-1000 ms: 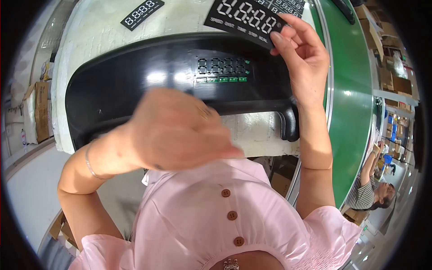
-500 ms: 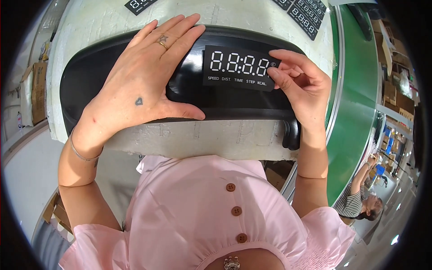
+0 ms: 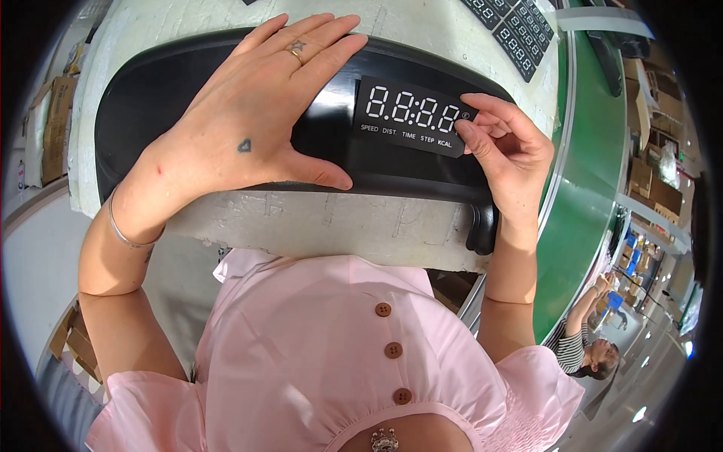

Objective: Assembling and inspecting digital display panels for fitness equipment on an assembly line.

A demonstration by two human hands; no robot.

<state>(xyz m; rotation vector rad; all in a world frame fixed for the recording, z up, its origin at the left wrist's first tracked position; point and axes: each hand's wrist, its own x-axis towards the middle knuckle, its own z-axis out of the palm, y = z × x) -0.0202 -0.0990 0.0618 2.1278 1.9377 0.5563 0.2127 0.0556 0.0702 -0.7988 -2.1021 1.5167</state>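
Black display label [image 3: 410, 119] lying over black panel [image 3: 325, 129], now covering its digit cutouts; full contact hard to tell. Your right hand [image 3: 520, 154] pinching label's right edge between fingers. Your left hand [image 3: 241, 113], fingers spread, now resting on panel, left of label. Beyond right fingers, sheet of similar labels [image 3: 520, 41] lying on surface [image 3: 331, 218].

Left hand [image 3: 252, 124]: moved, I see, from mid-frame to upper left, spread on the black housing [image 3: 154, 94].
Digit label [image 3: 410, 119]: lowered from the top edge, now hiding the cutouts.
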